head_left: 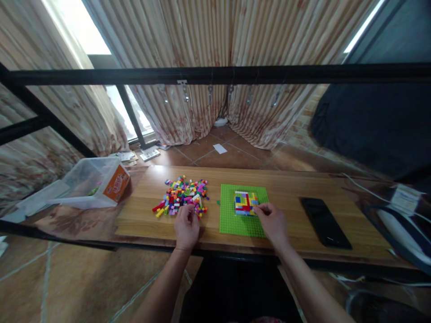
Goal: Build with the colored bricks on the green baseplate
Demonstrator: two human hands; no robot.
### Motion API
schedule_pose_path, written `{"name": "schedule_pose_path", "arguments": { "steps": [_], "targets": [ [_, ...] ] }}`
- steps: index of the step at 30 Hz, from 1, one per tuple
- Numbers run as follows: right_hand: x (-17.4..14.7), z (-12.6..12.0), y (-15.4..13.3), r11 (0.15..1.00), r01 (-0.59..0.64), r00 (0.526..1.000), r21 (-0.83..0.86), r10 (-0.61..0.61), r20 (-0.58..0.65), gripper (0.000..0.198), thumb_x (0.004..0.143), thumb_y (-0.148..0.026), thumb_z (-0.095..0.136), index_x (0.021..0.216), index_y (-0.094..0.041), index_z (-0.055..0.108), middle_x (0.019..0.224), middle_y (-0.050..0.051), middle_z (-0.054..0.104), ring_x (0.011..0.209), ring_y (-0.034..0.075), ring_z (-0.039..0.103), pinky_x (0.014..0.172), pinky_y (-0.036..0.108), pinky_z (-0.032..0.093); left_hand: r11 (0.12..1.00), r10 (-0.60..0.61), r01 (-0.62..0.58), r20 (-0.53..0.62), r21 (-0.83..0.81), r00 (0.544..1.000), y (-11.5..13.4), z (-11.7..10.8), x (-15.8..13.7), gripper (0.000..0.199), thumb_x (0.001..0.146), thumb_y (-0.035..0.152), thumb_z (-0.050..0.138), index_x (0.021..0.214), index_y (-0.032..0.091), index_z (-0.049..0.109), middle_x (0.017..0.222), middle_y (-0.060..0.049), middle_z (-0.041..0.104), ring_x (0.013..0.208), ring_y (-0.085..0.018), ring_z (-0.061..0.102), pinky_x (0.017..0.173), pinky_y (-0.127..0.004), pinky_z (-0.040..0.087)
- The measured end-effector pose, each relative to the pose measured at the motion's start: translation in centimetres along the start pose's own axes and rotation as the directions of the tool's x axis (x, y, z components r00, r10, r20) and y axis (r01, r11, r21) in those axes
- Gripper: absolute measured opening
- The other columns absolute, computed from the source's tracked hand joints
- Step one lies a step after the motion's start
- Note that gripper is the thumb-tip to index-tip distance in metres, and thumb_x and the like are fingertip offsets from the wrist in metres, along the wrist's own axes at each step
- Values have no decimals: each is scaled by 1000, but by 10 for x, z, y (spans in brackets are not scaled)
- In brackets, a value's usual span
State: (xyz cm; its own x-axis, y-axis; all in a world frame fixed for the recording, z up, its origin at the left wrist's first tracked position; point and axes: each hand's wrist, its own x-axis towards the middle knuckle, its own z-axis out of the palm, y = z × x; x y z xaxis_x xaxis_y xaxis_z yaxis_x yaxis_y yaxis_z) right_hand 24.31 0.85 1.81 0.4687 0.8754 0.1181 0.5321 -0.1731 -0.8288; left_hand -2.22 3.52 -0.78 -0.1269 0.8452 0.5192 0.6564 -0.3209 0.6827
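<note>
Colourful toy building bricks (185, 193) lie in a loose pile on the left half of the board. My left hand (187, 226) rests at the near edge of this pile with its fingers curled together; what they hold, if anything, is too small to make out. A green studded baseplate (229, 224) lies flat to the right of the pile. On it sits a low block of joined bricks (247, 204) in red, yellow, white and blue. My right hand (272, 220) reaches over the baseplate's right side, thumb and forefinger pinched on a brick at the block's right edge.
The wooden board (286, 188) carries a black phone (325, 223) on the right. At the left stands a clear plastic box (90, 179) with an orange label. A black metal rail (215, 75) crosses beyond the board. A cable and a white device (406, 197) lie at far right.
</note>
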Motion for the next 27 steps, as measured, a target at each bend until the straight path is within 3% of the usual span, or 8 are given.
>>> {"name": "schedule_pose_path", "arguments": {
  "steps": [3,7,11,15,21,27],
  "targets": [
    [-14,4,-12,998,36,999,47,-35,-24,35,78,-53,58,74,-19,63,72,6,69,68,20,62,67,31,44,1000,-15,14,-14,-26,1000,1,0,-1,15,83,13,48,90,18,60,84,-4,62,80,-17,59,73,-29,48],
    [-35,21,-32,986,147,983,80,-155,100,30,82,-48,55,75,-20,63,75,4,67,69,19,60,67,30,44,998,-22,21,-19,-63,1000,2,-1,-2,18,84,11,45,91,19,60,86,-5,63,84,-17,60,77,-31,49],
    [-47,49,-49,947,318,909,31,-315,272,21,87,-33,49,80,-20,65,80,4,65,74,18,60,71,31,44,997,-19,16,-46,-75,999,2,-1,-2,19,85,10,44,92,19,60,89,-5,63,86,-17,60,79,-32,49],
    [-45,78,-58,905,424,848,-7,-395,354,22,88,-22,45,96,-21,65,92,6,65,84,19,60,79,32,45,997,-15,12,-43,-81,999,1,0,-3,20,84,10,45,93,19,60,88,-5,63,85,-17,60,79,-31,50],
    [-30,104,-67,854,501,792,-137,-390,469,25,86,-17,50,106,-21,64,98,8,62,91,21,59,82,31,44,997,-10,8,-25,-77,1000,0,0,-4,19,84,10,44,92,18,59,88,-5,63,85,-17,60,79,-32,49],
    [-30,110,-68,828,526,780,-193,-379,497,13,86,-18,54,92,-22,66,95,7,60,88,22,58,77,31,44,996,2,-3,-9,-91,1000,3,-2,-3,17,83,12,46,91,19,59,87,-6,63,84,-18,60,78,-32,50]
  ]
}}
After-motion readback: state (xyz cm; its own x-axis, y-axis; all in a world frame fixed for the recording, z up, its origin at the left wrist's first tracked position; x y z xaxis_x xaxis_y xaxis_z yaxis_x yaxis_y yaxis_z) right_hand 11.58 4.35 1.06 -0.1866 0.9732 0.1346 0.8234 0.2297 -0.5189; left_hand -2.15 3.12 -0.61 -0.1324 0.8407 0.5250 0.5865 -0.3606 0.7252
